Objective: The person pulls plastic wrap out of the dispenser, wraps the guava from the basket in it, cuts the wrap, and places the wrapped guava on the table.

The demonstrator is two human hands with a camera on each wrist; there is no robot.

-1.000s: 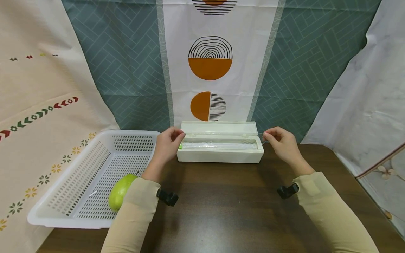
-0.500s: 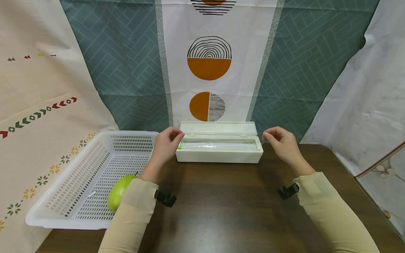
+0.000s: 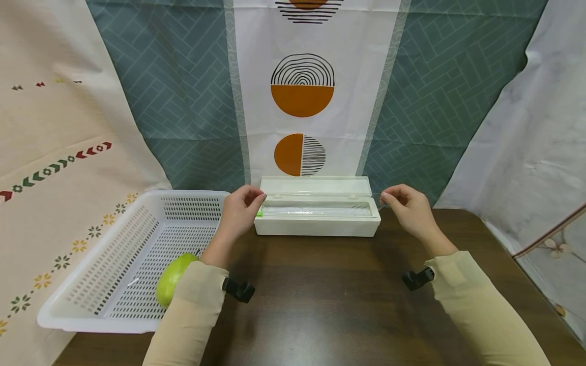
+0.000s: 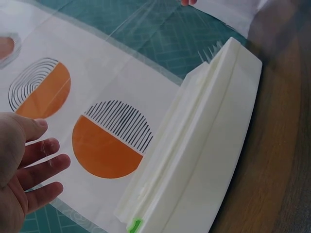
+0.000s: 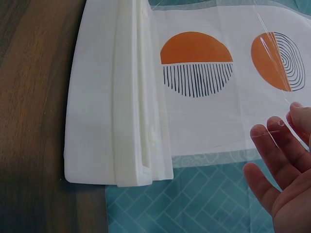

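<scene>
Head alone: green fruit (image 3: pixel 171 278) in basket (image 3: pixel 105 325) | right wrist: right hand (image 5: pixel 294 187) pinches film (image 5: pixel 269 47)

Glossy wood desk (image 3: pixel 329 310); at its far edge, smooth plastic box (image 3: pixel 316 226), shiny film (image 3: pixel 316 210); left edge, plastic basket (image 3: pixel 105 325); creased cloth (image 3: pixel 197 101).

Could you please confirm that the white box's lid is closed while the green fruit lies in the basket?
Not quite: the lid of the white box is open, as the head view shows; the green fruit does lie in the basket.
</scene>
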